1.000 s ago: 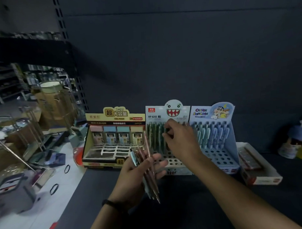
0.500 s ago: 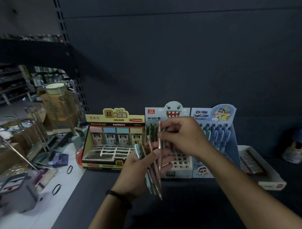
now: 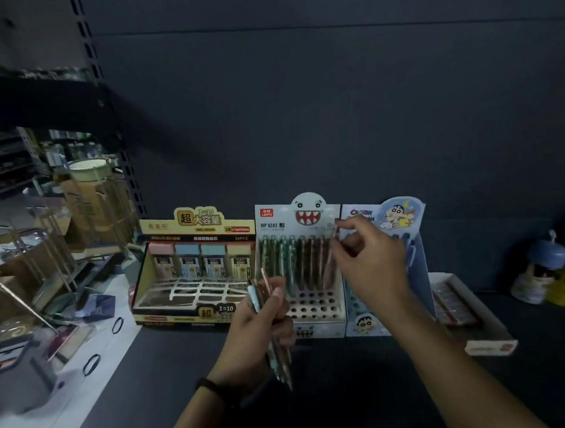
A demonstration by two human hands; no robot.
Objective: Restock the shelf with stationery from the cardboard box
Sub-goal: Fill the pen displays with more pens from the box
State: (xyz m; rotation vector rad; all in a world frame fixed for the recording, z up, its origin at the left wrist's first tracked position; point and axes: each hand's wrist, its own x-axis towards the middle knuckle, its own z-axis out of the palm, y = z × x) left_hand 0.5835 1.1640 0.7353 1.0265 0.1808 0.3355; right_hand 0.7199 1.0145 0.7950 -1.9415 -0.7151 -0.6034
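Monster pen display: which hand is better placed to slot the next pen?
Right. The right hand pinches a pen at the back row of the monster pen display; the left hand grips the spare pens, lower and in front.

— Where was the camera?
— On my head, facing forward and down along my forearms. My left hand [image 3: 262,323] and right hand [image 3: 369,268] sat close, in the near middle.
— And beyond them?
— The shelf [image 3: 361,387] ran to its back wall [image 3: 335,116], far; an aisle [image 3: 24,190] showed at the left.
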